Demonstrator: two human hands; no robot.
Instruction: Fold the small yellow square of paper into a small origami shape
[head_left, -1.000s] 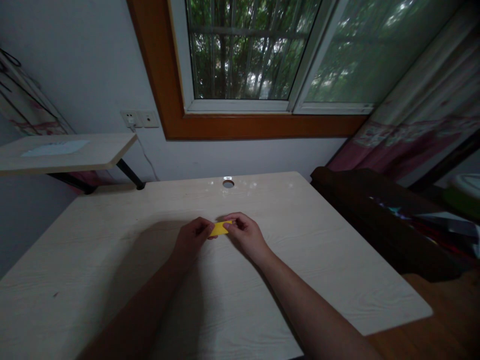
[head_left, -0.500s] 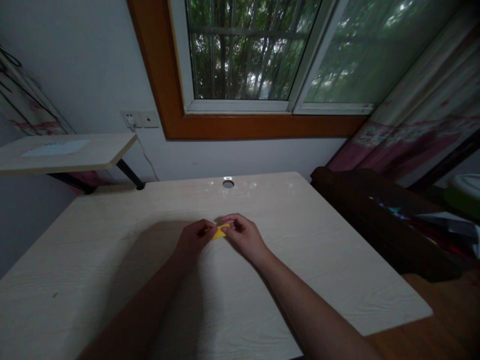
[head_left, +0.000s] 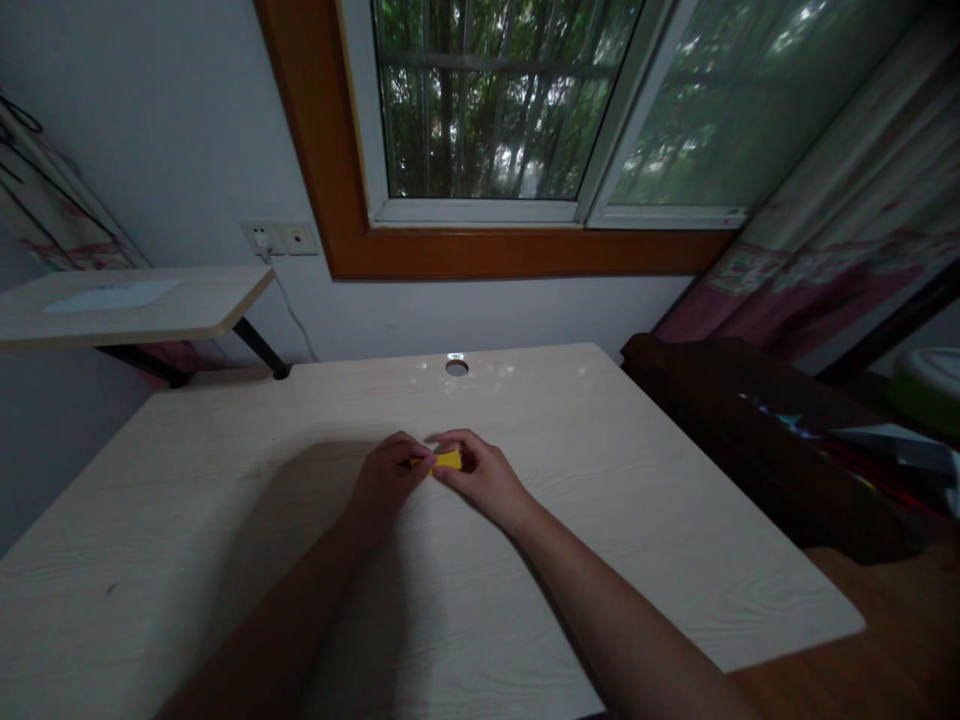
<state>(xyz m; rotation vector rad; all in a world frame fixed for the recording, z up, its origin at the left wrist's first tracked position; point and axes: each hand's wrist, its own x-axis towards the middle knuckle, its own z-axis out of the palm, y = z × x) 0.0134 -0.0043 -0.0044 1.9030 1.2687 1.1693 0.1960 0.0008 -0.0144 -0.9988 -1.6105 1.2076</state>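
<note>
The left hand point(head_left: 388, 470) pinches, between the thumb and the forefinger, the near end of a small yellow piece point(head_left: 449, 460). The right hand point(head_left: 486, 478) is at three o'clock of this piece; its thumb and forefinger are curved apart around the other end, but I cannot tell if they grip it. The piece is between the two hands, over the middle of a pale table point(head_left: 637, 520); whether it touches the surface, I cannot tell.

The table top has a light wood grain. A broad soft shadow point(head_left: 300, 500) lies on it about the left arm, and a small dark mark point(head_left: 111, 589) is at eight o'clock. At twelve o'clock, close to the back edge, there is a round hole point(head_left: 457, 368), with spots of reflected light around it.

At ten o'clock, a raised shelf point(head_left: 217, 300) stands on black legs point(head_left: 259, 347) and carries a whitish sheet point(head_left: 112, 296). At eleven o'clock, a plug with a thin cable point(head_left: 289, 305) sits in the wall socket point(head_left: 279, 238). Further at twelve o'clock is the window point(head_left: 480, 110), in an orange-brown wooden frame point(head_left: 480, 255), with bars and green trees behind the glass. A white and pink curtain point(head_left: 840, 230) hangs at two o'clock. Dark wooden furniture point(head_left: 697, 400) stands at three o'clock, and brown floor point(head_left: 892, 630) shows at four.
</note>
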